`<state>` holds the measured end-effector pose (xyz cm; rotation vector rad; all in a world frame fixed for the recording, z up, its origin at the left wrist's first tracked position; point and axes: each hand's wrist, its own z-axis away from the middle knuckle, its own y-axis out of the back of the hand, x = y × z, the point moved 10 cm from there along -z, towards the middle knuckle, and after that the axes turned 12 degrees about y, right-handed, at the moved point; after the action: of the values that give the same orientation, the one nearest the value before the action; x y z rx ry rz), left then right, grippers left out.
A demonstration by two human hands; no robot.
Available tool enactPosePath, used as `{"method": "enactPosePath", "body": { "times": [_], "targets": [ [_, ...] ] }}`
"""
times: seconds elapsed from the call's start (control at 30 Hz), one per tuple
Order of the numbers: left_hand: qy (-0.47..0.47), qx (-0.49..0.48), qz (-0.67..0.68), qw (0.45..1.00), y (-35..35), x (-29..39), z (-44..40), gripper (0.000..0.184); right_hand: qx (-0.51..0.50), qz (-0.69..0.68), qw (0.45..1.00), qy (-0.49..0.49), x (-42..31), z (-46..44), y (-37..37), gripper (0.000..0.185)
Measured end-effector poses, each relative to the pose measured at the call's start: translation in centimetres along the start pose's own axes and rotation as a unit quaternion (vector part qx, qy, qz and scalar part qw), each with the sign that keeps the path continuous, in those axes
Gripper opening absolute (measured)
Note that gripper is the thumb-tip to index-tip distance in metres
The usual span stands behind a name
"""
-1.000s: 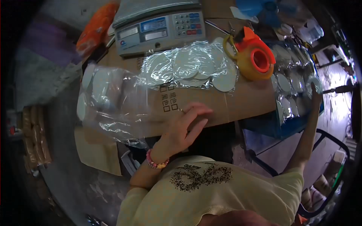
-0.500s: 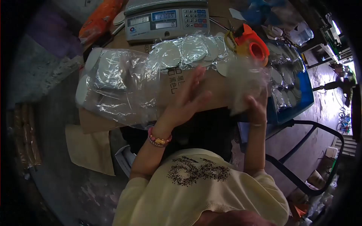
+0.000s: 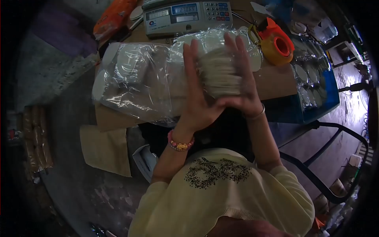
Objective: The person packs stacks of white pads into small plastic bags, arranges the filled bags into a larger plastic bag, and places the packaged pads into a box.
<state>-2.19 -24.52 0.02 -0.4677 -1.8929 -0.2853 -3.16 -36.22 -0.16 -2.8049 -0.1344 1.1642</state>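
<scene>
A thick stack of round off-white discs, blurred in outline, is upheld between the left hand and the right hand, in front of the person's chest and over the near part of the brown cardboard-covered surface. The grip of each hand is wide, fingers straight and pointing to the far side, with the palms facing each other and pressed to the left and right sides of the stack; the thumbs meet or nearly meet at its near end. A pink beaded bracelet circles the left wrist, and a thin silver-coloured bangle the right. To the left of the stack lies a clear crinkled plastic bag with pale discs inside. Just beyond the hands is a shiny clear film packet of similar discs, and farther off stands a pale grey electronic scale. On the far right of the surface sits an orange tape dispenser with a yellow tape roll, near a blue plastic tub holding film-wrapped discs.
</scene>
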Motion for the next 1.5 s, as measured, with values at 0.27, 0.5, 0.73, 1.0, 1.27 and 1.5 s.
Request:
{"method": "enactPosePath", "body": {
  "times": [0.27,0.5,0.73,1.0,1.27,1.5],
  "targets": [
    [0.047,0.025,-0.114,0.992,0.0,-4.0,1.0,0.12,-0.029,0.022,0.998,-0.053,2.2,1.2,0.7,0.132],
    [0.061,0.011,-0.016,0.998,-0.7,-3.2,-0.2,0.133,-0.018,0.045,0.999,-0.001,0.7,0.1,0.6,0.133],
    [0.107,-0.07,-0.111,0.986,0.1,-4.8,-0.5,0.137,-0.049,0.055,0.997,-0.022,1.8,1.6,2.2,0.136],
    [0.069,-0.027,-0.02,0.997,-0.5,-3.6,-0.7,0.142,-0.025,0.018,0.999,0.021,0.2,0.6,0.7,0.133],
    [0.056,-0.016,-0.17,0.984,0.9,-4.9,0.1,0.145,-0.08,0.036,0.993,-0.075,3.0,2.8,1.5,0.128],
    [0.082,-0.034,-0.091,0.992,0.6,-4.7,-0.5,0.14,-0.107,0.078,0.987,-0.087,3.6,3.7,1.4,0.115]
  ]
}}
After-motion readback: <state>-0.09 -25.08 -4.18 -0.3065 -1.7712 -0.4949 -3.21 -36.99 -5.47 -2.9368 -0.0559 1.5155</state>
